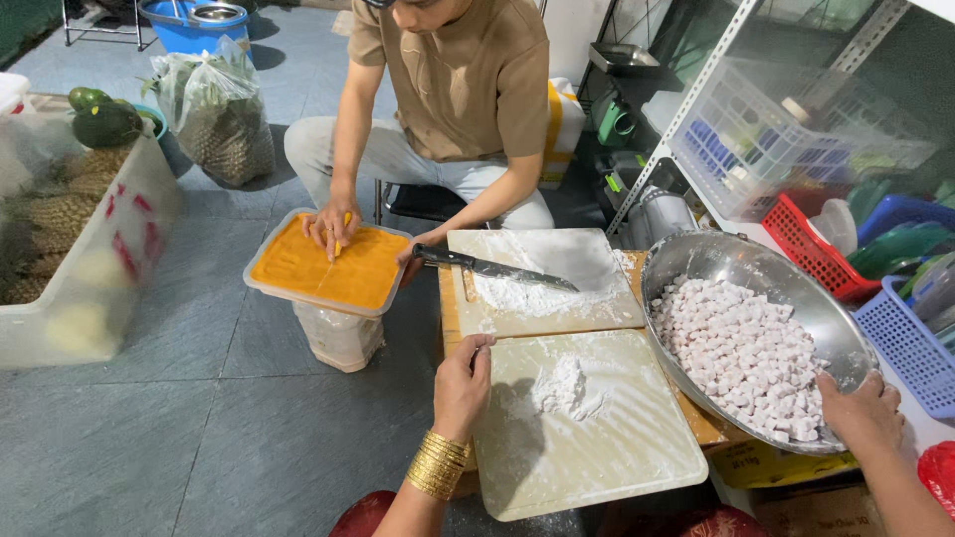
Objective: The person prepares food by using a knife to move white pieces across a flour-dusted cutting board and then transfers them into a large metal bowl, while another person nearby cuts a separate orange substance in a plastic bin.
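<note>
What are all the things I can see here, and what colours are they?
cutting boards: two, white and dusted with powder, centre, one behind the other
knife: one, dark handle, on the far board, held by the co-worker
metal bowl: one, silver, right of the boards
cubes: many, pale pinkish white, in the metal bowl
orange slab: one, in a clear tray, left of the boards
pineapples: several, in the clear bin at far left
baskets: red, blue and white ones, on the shelf at right
co-worker: one, tan shirt, seated opposite
left hand: gold bangles at the wrist, on the near board's left edge
right hand: on the bowl's near rim
</note>
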